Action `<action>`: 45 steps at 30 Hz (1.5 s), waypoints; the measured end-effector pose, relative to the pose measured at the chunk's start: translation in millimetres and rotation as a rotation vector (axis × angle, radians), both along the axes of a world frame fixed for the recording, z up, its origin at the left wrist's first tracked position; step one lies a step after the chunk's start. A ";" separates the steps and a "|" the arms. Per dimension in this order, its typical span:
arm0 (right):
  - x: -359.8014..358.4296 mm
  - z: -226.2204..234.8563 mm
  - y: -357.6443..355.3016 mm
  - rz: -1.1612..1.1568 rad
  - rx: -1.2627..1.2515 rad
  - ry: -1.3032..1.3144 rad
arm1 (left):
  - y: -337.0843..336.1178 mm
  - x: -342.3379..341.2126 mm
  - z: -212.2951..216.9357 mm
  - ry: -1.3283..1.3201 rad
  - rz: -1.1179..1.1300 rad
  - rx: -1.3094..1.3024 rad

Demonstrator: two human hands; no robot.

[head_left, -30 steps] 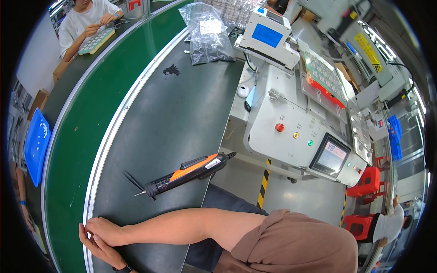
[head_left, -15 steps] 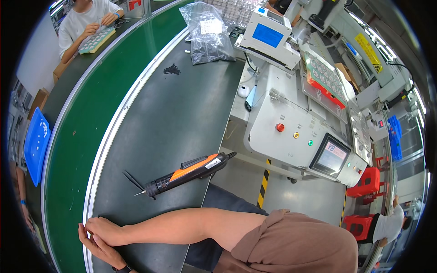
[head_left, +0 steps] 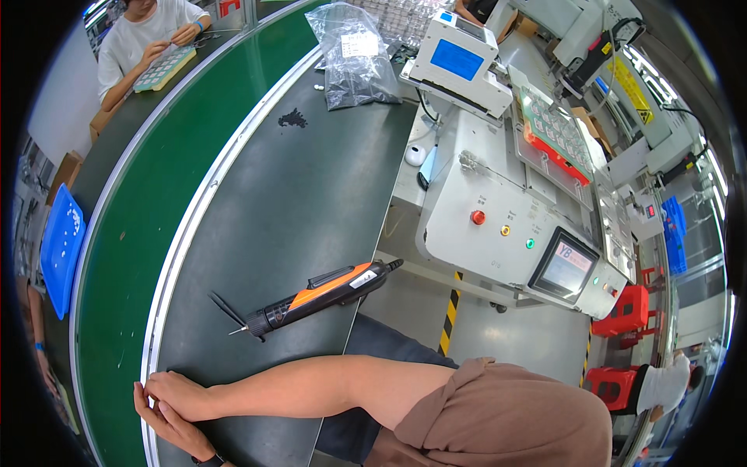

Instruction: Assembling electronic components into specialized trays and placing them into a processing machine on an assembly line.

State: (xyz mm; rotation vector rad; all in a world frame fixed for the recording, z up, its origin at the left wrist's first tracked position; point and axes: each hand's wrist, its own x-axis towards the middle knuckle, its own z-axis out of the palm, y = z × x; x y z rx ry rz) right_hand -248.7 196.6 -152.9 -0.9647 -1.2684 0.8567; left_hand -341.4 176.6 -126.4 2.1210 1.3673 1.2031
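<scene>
Orange and black, a power screwdriver [head_left: 319,300] lies on its side on the dark surface [head_left: 272,194], near the right edge, with its thin tip pointing left. Black tweezers [head_left: 231,310] lie right by that tip. Nearer and to the left, the right hand [head_left: 179,393] and the left hand [head_left: 165,424] touch each other by the white rail [head_left: 211,184]. I cannot tell if the grip of either hand is closed on something. Farther away on the surface are a little patch of black bits [head_left: 292,119] and a clear bag [head_left: 359,74]. Left of the rail is a green belt [head_left: 140,233], with a blue tray [head_left: 61,257] past it. On the right stands a white machine [head_left: 455,210] with round buttons. Far left, a person [head_left: 144,43] in a white shirt leans over a pale tray [head_left: 163,70].
</scene>
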 end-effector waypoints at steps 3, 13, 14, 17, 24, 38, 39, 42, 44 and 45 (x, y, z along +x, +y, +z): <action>1.1 -1.7 0.5 -0.003 -0.002 -0.002 | 0.1 2.0 -1.1 -0.007 -0.006 -0.008; 9.7 0.1 -2.4 0.021 -0.008 -0.011 | 1.3 2.7 -7.2 -0.008 -0.001 0.002; 10.6 1.1 -3.3 0.023 -0.011 0.007 | 1.5 1.9 -7.4 -0.008 0.007 0.003; 9.6 -1.5 -1.8 0.028 0.021 0.003 | 0.7 2.0 -6.8 0.005 0.000 0.014; 5.4 0.1 0.8 0.110 0.015 -0.029 | -3.0 -2.2 -0.9 -0.044 0.021 -0.018; 22.9 9.3 -3.7 0.158 -0.085 -0.269 | -4.9 2.3 5.1 -0.063 -0.034 0.112; 25.5 8.5 -4.2 0.167 -0.068 -0.275 | -4.4 4.2 4.0 -0.047 -0.022 0.172; 25.4 7.4 -6.3 0.210 -0.140 -0.335 | -5.4 0.6 -3.6 -0.106 0.002 0.208; 28.5 4.3 -5.5 0.234 -0.114 -0.329 | -7.2 3.9 -1.3 -0.107 0.026 0.249; 32.0 1.1 -2.9 0.244 -0.090 -0.360 | -6.0 6.5 -2.7 -0.123 0.029 0.255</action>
